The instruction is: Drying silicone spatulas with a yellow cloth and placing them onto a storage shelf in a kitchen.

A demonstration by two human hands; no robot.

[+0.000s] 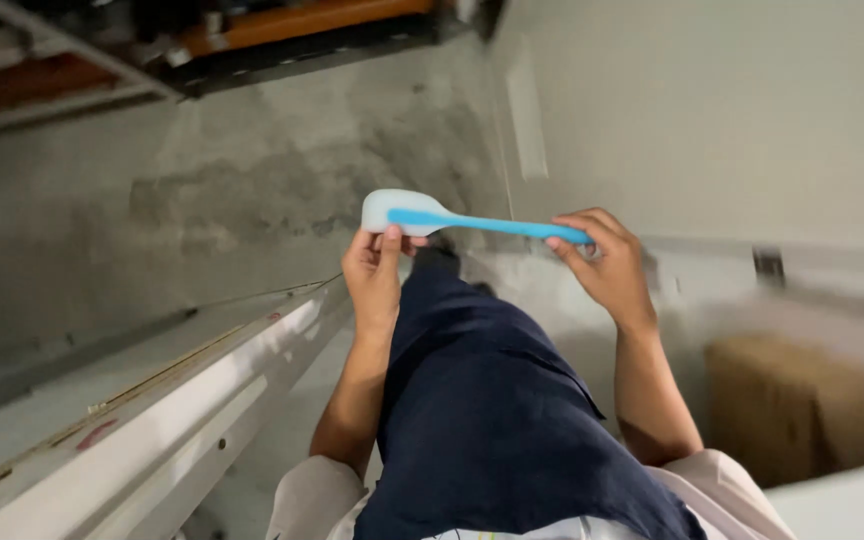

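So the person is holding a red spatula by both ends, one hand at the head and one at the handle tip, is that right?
Not quite: the spatula is blue with a pale, whitish head, not red. The rest holds in the head view: the left hand pinches the head end and the right hand grips the handle tip.

White rail (202, 390) flanks left; cardboard box (802, 400) blocks right.

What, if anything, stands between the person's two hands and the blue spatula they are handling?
Nothing visible does. The left hand already pinches the pale head end of the spatula, and the right hand grips the tip of its blue handle. The tool spans the open gap between them, above the dark blue apron.
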